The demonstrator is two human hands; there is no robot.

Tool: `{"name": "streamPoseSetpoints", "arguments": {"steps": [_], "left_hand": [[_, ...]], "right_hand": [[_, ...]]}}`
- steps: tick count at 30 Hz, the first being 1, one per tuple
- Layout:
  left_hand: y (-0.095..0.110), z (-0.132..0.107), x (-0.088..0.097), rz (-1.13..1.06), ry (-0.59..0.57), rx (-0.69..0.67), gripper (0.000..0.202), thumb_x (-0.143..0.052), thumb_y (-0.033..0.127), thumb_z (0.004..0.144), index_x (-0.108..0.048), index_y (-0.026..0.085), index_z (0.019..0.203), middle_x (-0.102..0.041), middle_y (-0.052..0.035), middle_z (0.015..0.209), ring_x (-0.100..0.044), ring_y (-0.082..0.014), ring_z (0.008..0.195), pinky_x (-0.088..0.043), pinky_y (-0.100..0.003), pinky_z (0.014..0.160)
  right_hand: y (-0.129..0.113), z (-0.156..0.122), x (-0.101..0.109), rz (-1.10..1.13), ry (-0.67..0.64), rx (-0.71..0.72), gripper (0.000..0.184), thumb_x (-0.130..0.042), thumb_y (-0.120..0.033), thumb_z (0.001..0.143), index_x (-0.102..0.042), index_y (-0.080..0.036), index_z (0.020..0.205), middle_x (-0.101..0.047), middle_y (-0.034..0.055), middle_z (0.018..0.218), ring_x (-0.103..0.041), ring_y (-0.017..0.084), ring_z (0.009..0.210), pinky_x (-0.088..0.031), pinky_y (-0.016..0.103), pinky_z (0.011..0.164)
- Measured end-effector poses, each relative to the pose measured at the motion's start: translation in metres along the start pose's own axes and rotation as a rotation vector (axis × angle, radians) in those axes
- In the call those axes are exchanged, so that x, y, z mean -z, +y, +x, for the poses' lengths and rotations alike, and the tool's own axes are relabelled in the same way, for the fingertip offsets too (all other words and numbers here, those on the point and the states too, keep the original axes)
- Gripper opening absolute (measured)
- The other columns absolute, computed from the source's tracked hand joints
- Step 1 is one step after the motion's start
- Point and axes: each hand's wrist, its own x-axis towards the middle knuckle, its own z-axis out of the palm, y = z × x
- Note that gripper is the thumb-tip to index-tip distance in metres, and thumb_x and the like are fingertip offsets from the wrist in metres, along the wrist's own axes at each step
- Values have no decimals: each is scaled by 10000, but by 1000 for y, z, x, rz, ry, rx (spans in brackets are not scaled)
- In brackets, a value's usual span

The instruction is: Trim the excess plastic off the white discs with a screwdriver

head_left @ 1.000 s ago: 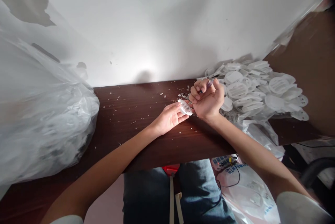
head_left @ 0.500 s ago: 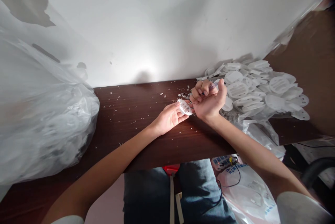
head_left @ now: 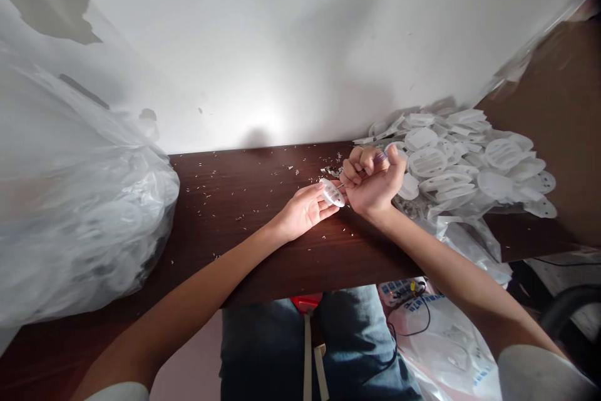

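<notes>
Between the thumb and fingers of my left hand (head_left: 304, 210) is a white oval plastic piece with slots (head_left: 332, 193), held tilted over the table. My right hand (head_left: 373, 179) is beside it, palm up, with its fingers curled round a thin tool (head_left: 379, 157) that has a purplish handle. The tool's slim metal shaft reaches to the slotted piece; its tip is too small to make out. Small white scraps (head_left: 332, 171) lie on the table just behind the hands.
A heap of similar white plastic pieces (head_left: 427, 163) covers the table's right side. On the left bulges a large clear bag (head_left: 117, 238) of white parts. White bits dot the dark table (head_left: 225, 194). Below right are a power strip (head_left: 399, 289) and another plastic bag (head_left: 451, 338).
Both hands stay nearly in place, with the piece and the tool still held. The right fingers shift very slightly, and the whole view moves a little.
</notes>
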Motion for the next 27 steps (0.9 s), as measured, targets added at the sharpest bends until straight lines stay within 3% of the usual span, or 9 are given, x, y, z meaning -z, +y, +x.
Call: {"name": "streamPoseSetpoints", "arguments": {"steps": [9,18,27], "left_hand": [[0,1,4,-12,-2,-24,339,-816,366,902,-771,129,1140,-767,-124,1205,-714,-222,1160,-550,-347,1062],[-1,2,2,42,-44,-27,408,-834,420,889,-754,190,1216,-759,-107,1233,-703,-227,1183,-529,-361,1067],[-1,1,2,33,-62,-25,426,-873,397,848,-753,216,1214,-750,-85,1228,-692,-208,1171,-510,-340,1060]], "right_hand": [[6,-2,-1,9,-41,-4,658,-650,-705,861,-295,-226,583,-279,-48,628,-234,80,464,-237,248,405],[4,5,2,-10,-3,7,612,-649,-728,902,-413,-225,644,-413,-32,694,-325,77,469,-293,238,385],[0,2,-4,-61,36,31,601,-645,-739,888,-424,-234,649,-391,-35,664,-326,92,483,-285,246,399]]}}
